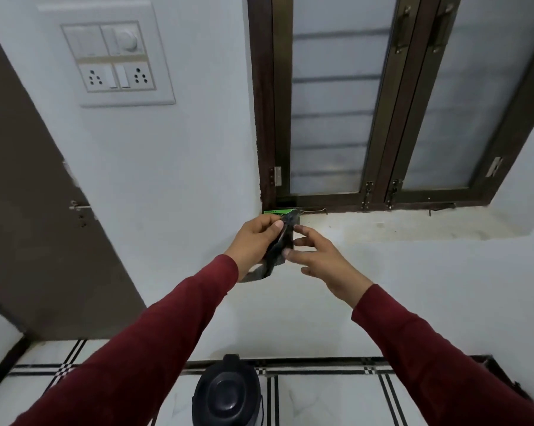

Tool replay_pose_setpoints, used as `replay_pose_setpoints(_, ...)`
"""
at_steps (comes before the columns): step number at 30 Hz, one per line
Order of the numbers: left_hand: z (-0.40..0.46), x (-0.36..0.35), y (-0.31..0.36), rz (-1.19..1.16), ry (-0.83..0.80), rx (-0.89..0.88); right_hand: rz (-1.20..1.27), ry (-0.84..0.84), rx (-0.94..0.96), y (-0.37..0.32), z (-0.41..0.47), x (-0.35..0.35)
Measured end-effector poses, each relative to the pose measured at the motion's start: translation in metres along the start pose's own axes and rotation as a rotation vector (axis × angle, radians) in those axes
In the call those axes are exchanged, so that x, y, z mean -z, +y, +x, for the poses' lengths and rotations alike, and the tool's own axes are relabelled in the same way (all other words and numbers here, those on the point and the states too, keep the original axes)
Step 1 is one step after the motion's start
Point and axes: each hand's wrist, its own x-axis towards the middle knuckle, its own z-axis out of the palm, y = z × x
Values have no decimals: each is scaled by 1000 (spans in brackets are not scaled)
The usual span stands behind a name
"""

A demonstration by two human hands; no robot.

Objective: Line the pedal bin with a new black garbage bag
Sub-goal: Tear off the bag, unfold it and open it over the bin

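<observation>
Left hand (253,238) pinches the folded black garbage bag (282,244) just below the window sill (382,224). Right hand (318,256) open, fingertips touching the bag (lower end dangles). Pedal bin (227,395), lid down, stands on the floor beneath.

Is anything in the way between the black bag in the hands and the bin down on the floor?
Only the bin's own lid, which looks closed. The left hand holds the folded black bag up by the window sill, and the right hand touches it. The pedal bin stands below, with nothing between.
</observation>
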Motion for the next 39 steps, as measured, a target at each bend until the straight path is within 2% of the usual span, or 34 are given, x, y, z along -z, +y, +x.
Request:
replay_pose_setpoints(3,-27,-1,8,37,3,-34,-98,-100,29,9,-19,-8)
replay_pose_setpoints(8,-69,17,27,-178,96,-4,80,-68,96,11,-44,-39)
replay_pose_setpoints(11,-92,34,18,-143,81,62,217,-6,107,3,-53,-58)
replay_pose_setpoints(15,-126,48,-22,16,-116,204,347,152,119,-17,-58,-77)
replay_pose_setpoints(17,-136,54,-38,17,-78,230,375,208,90,-25,-54,-81)
replay_pose_setpoints(19,-142,59,-41,-44,15,218,305,72,8,-26,-57,-84)
replay_pose_setpoints(21,-140,68,-35,-87,126,131,119,-164,-119,-17,-68,-91)
replay_pose_setpoints(23,-135,78,-28,-54,249,58,37,-353,-223,-2,-83,-99)
replay_pose_setpoints(25,-136,97,-21,25,300,21,50,-413,-255,9,-95,-121)
replay_pose_setpoints(27,-144,115,-19,-31,219,59,57,-317,-193,12,-100,-150)
replay_pose_setpoints(30,-165,141,-23,-97,-108,267,230,-46,-156,9,-94,-186)
replay_pose_setpoints(32,-180,164,-38,-34,-304,356,366,57,-175,9,-89,-201)
replay_pose_setpoints(34,-195,183,-55,-79,-416,415,396,128,-205,11,-87,-212)
replay_pose_setpoints(37,-206,196,-71,-230,-332,407,398,210,-272,19,-89,-227)
replay_pose_setpoints(39,-207,198,-73,-259,-186,383,194,299,-306,25,-97,-240)
